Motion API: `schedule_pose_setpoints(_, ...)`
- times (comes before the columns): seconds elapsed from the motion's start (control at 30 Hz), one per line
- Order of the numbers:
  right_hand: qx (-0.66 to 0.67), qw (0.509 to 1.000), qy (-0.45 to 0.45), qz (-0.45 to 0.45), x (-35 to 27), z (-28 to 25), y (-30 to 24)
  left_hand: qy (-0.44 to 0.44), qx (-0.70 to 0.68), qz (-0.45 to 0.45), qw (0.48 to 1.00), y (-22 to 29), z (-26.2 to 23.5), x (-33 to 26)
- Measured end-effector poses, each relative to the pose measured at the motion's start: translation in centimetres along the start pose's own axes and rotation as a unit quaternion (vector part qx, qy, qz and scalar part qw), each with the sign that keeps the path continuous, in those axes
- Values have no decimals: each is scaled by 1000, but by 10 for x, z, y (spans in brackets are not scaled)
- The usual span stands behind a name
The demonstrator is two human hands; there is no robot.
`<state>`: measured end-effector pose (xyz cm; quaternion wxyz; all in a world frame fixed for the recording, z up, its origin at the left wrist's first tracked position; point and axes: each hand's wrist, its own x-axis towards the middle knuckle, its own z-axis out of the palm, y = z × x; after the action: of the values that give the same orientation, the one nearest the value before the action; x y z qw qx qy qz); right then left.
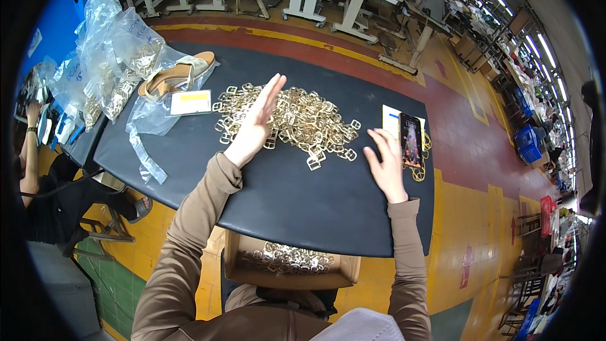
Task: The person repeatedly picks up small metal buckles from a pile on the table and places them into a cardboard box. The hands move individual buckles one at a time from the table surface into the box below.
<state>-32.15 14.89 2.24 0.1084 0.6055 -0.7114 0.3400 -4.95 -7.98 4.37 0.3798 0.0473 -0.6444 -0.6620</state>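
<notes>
A heap of small gold metal buckles lies spread over the dark tabletop. My left hand is at the heap's left part, held on edge with its fingers straight and pointing away from me; nothing shows in it. To the right of the heap, my right hand is apart from the buckles, its fingers spread and slightly bent, and it holds nothing. Below the table's near edge, a cardboard box at my lap contains more metal buckles.
A smartphone lies at the table's right on white paper, beside yellow bands. At the far left are a tan sandal, a card and plastic bags of buckles. A person sits left of the table.
</notes>
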Motion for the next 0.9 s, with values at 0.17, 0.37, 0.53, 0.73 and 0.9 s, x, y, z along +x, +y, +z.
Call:
schedule_pose_setpoints(0.17,1,985,-172,-10,-18,18,-26,-68,68,-26,995,-8,11,-22)
schedule_pose_setpoints(0.37,132,977,-169,15,-51,10,-61,-223,570,13,791,-25,52,-79)
schedule_pose_setpoints(0.53,181,974,-113,81,-57,7,-72,-197,555,55,807,-36,49,-78)
schedule_pose_setpoints(0.73,171,957,-236,3,-74,4,-98,-208,468,48,858,-28,39,-71)
schedule_pose_setpoints(0.9,204,962,-179,35,-88,-7,-112,-153,488,104,853,-32,40,-73)
